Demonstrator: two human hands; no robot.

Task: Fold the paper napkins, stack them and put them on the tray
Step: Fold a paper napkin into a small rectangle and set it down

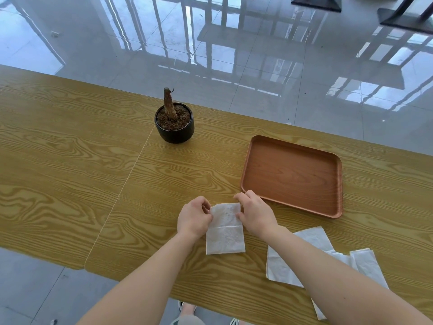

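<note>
A white paper napkin (225, 233), narrow and creased across its middle, lies on the wooden table (70, 160) in front of me. My left hand (194, 218) pinches its far left corner and my right hand (256, 214) pinches its far right corner. Both far corners are lifted slightly off the table. A brown wooden tray (293, 177) with nothing on it sits just beyond my right hand. Loose unfolded napkins (281, 266) lie to the right, partly hidden under my right forearm.
A small black pot (174, 130) with a bare brown stump stands at the far middle of the table. A seam runs diagonally across the tabletop on the left. Glossy tiled floor lies beyond the far edge. Shoes show below the near edge.
</note>
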